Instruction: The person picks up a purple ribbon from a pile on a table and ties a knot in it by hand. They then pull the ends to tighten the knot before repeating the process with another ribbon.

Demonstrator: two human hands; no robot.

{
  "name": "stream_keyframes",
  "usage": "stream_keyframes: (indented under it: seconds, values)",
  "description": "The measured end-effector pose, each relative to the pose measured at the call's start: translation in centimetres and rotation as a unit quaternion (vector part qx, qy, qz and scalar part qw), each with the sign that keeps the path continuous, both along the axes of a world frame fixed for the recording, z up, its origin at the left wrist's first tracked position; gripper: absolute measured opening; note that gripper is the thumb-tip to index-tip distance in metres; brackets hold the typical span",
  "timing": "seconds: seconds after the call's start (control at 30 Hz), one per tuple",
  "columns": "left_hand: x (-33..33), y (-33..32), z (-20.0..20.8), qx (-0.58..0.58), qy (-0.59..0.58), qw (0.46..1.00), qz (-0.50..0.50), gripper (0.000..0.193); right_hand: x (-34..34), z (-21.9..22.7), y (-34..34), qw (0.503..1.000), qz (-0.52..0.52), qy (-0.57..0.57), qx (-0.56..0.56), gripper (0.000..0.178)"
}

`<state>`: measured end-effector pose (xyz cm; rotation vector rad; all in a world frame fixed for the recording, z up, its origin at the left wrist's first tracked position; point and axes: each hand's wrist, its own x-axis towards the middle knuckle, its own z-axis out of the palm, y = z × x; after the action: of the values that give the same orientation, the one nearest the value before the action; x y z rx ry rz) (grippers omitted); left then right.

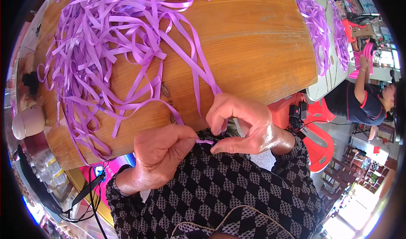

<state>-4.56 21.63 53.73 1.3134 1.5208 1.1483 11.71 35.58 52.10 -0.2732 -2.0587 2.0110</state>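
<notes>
My left hand (pixel 163 156) is closed in a pinch on a narrow purple ribbon (pixel 204 142), whose short, folded or looped end sticks out past the thumb and forefinger. Close by on the right, my right hand (pixel 249 127) curves with its thumb and forefinger apart, the thumb tip beside that end. One strand runs from the table to the back of my right hand, where its course is hidden. Another strand leads down to my left hand. Both come from a big tangled heap of purple ribbons (pixel 105 36) on the wooden table (pixel 253 40).
A white marbled table (pixel 334 10) at the right carries more purple ribbon bundles (pixel 315 32). Red plastic stools (pixel 317 152) stand beyond my right arm, near a dark box with cables (pixel 298 111). Another person (pixel 357 99) sits at the far right. Black cables (pixel 91 196) hang at the lower left.
</notes>
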Motion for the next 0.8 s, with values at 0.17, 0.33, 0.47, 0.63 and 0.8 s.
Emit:
stream_keyframes:
  seconds: [0.17, 0.33, 0.47, 0.63, 0.8]
  values:
    - [0.5, 0.1, -0.8, 0.028, 0.025, 0.999, 0.037, 0.004, -0.9, -0.1, -0.2, 0.991, -0.035, 0.057, 0.120, 0.034]
    - [1.1, 0.3, -1.2, 0.083, 0.087, 0.992, 0.038, 0.008, -1.5, -0.7, -0.7, 0.976, -0.044, 0.115, 0.178, 0.030]
    - [1.0, 0.1, -1.4, 0.140, 0.113, 0.984, -0.007, 0.017, -1.1, -0.4, -1.3, 0.992, -0.005, 0.066, 0.109, 0.025]
    - [0.6, -0.4, -1.5, 0.169, 0.103, 0.979, -0.054, 0.023, -0.3, -0.1, -2.0, 1.000, 0.030, 0.000, 0.003, 0.023]
    - [0.9, -0.6, -0.9, 0.172, 0.112, 0.979, -0.017, 0.020, -0.3, 0.4, -1.5, 0.987, 0.012, -0.018, -0.157, 0.022]
